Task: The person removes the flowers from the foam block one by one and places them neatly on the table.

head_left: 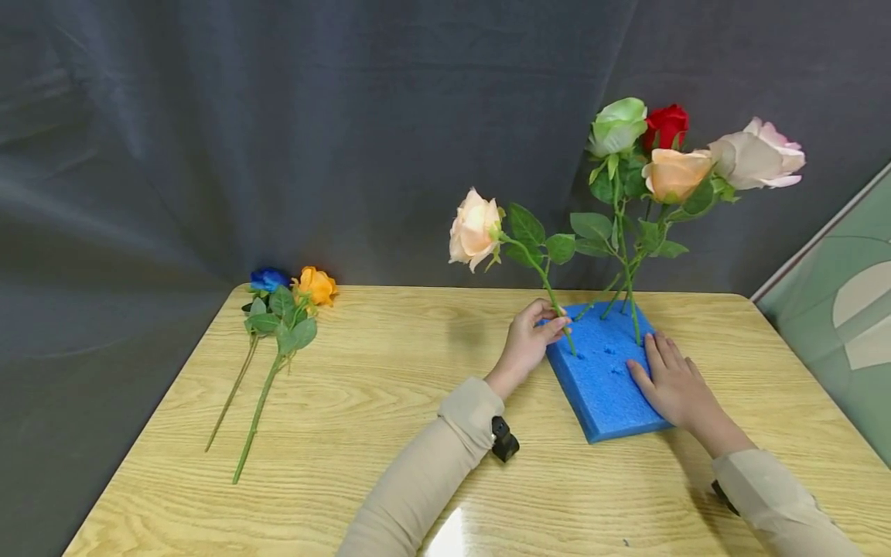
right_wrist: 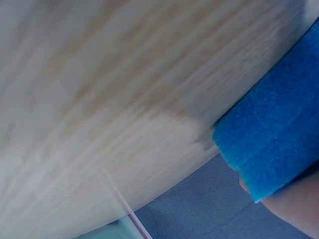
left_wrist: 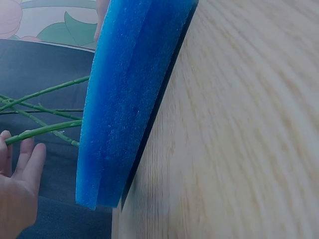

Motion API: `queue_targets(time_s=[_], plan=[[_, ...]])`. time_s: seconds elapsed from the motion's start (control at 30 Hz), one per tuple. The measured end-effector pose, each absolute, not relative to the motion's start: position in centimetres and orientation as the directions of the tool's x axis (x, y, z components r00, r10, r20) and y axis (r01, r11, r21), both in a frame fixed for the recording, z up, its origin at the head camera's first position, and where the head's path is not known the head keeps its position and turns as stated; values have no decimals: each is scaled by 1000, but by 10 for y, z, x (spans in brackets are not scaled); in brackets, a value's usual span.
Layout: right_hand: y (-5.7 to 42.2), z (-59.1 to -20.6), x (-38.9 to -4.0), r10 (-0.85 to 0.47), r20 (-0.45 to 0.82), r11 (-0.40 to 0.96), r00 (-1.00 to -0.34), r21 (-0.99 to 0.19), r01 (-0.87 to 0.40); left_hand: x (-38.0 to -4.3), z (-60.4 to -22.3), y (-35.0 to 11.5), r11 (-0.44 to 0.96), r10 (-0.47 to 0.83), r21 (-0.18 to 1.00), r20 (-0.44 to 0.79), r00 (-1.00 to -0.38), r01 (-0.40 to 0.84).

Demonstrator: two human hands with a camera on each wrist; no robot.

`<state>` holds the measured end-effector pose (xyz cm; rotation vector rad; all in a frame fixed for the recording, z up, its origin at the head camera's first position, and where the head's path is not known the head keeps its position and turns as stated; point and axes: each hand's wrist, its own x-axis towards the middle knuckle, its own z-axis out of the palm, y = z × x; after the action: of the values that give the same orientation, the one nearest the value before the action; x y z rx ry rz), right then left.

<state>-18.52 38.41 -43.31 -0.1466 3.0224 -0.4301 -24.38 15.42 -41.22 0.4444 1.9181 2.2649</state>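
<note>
My left hand [head_left: 524,342] pinches the green stem of a pale peach rose [head_left: 475,230] between thumb and fingers. That stem leans left, and its lower end meets the top of a blue foam block [head_left: 616,402]. On the block's right side my right hand [head_left: 674,385] rests with its fingers extended. A green rose [head_left: 619,125], a red rose [head_left: 667,126], an orange-peach rose [head_left: 675,175] and a pale pink rose [head_left: 759,155] stand in the block with crossing stems. The left wrist view shows the stem [left_wrist: 47,130] reaching the block's face.
On the left of the wooden table [head_left: 376,433] lie a blue rose [head_left: 268,279] and an orange rose [head_left: 316,285], stems toward the front. A dark curtain [head_left: 390,139] hangs behind the table. A green patterned panel [head_left: 835,317] stands at the right. Small holes mark the foam's top.
</note>
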Motion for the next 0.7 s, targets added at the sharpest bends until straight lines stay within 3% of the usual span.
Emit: queue_targets(time_s=[0.7], plan=[[383, -433, -186, -98, -88, 956, -991, -286, -70, -243, -413, 156, -210, 294, 975, 133, -946, 72]])
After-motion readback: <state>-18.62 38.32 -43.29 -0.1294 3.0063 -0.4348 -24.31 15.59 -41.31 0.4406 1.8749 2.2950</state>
